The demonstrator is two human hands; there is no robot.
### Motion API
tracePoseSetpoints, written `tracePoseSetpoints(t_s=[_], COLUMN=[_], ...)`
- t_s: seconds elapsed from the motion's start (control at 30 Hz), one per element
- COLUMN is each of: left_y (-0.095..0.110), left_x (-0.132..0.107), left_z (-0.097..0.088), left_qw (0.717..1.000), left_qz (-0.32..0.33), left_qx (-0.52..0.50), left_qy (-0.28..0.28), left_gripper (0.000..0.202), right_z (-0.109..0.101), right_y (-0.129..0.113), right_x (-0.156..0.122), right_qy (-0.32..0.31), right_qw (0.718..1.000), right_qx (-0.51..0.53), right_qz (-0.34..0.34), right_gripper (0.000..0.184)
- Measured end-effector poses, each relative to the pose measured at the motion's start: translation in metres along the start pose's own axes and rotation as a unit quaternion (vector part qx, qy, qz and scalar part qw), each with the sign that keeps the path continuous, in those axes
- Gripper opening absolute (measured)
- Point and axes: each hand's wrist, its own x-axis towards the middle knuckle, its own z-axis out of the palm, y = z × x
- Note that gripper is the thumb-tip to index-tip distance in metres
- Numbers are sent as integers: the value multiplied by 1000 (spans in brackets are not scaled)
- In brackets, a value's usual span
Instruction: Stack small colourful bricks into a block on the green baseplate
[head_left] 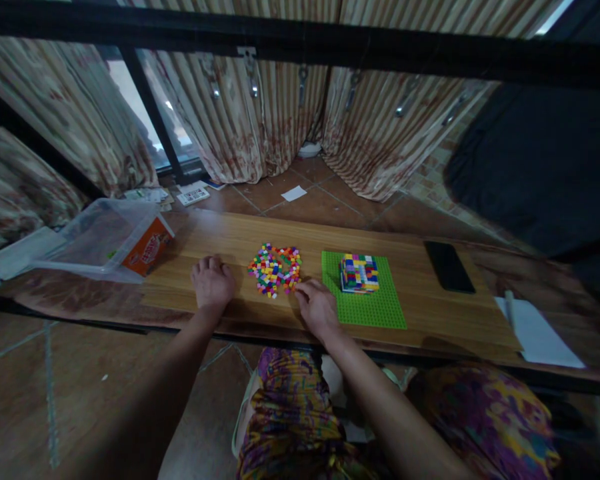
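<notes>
At the far left of the bench (575, 313), a clear plastic tub (93, 230) stands with an orange label (149, 245) on its right side and a small green piece visible inside. Just right of it, the wood-grain board (220, 230) that carries most of the things begins.

The left hand (213, 283) rests palm down on the board, fingers (215, 264) loosely bent; their undersides are hidden, so I cannot tell whether they grip anything. To their right, a short gap apart, lies a loose pile of small multicoloured bricks (275, 270), between the two hands.

The right hand (317, 307) reaches in from the near side, its fingers drawn together at the pile's lower right edge. The nearest bricks lie right at the fingertips, but I cannot tell whether one is pinched there.

Just beyond that hand to the right is a green studded baseplate (373, 310), lying flat. On its far half stands a blocky build (360, 273) of mixed-colour bricks, apart from the right fingers.

Farther right, a dark phone (449, 267) lies flat on the board. At the right end, a white sheet of paper (545, 337) lies with a pale pen (510, 311) at its left edge.
</notes>
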Motion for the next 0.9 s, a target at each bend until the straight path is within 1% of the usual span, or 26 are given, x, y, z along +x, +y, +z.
tracePoseSetpoints(t_s=[0.17, 0.33, 0.5, 0.63, 0.73, 0.83, 0.9], left_y=[-1, -1, -2, -2, -3, -3, -4], left_x=[0, 1, 3, 4, 4, 4, 4], left_z=[0, -1, -3, -4, -3, -3, -3], left_qw=[1000, 1000, 1000, 1000, 1000, 1000, 1000], left_qz=[-4, -4, 4, 17, 21, 24, 29], left_qx=[-4, -13, -12, 0, -1, -1, -3], left_qy=[1, 0, 1, 6, 8, 12, 9], left_gripper=[42, 41, 40, 41, 41, 43, 43], right_z=[4, 6, 10, 12, 4, -16, -35], right_y=[-4, -3, -4, -9, -15, -16, -8], right_x=[7, 10, 15, 14, 3, -14, -25], right_qy=[-41, -44, -40, -7, 41, 116, 164], right_qw=[997, 997, 996, 998, 999, 989, 975], right_qx=[-58, -69, -77, -56, -1, 94, 143], right_qz=[-2, -5, -20, -18, -2, 26, 50], right_gripper=[22, 19, 21, 20, 22, 21, 19])
